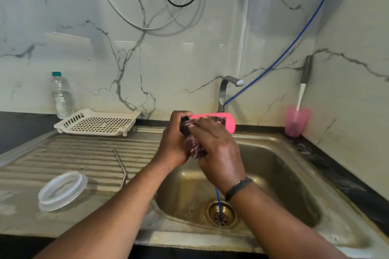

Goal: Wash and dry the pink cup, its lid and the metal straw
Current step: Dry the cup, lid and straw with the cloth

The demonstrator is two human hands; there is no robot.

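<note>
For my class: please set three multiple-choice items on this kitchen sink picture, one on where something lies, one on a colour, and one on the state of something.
1. Where does the metal straw lie?
A. on the ribbed drainboard
B. in the white dish rack
C. in the sink basin

2. What colour is the cap of the water bottle?
A. red
B. teal
C. black

3. What is the right hand doing?
A. resting open on the counter
B. turning the tap
C. pressing a dark red cloth on the pink cup

Answers: 1 A, the straw rests on the ridges beside the clear lid. 2 B, the cap is teal. 3 C, the cloth is wrapped over the cup, which the left hand holds above the basin.
</note>
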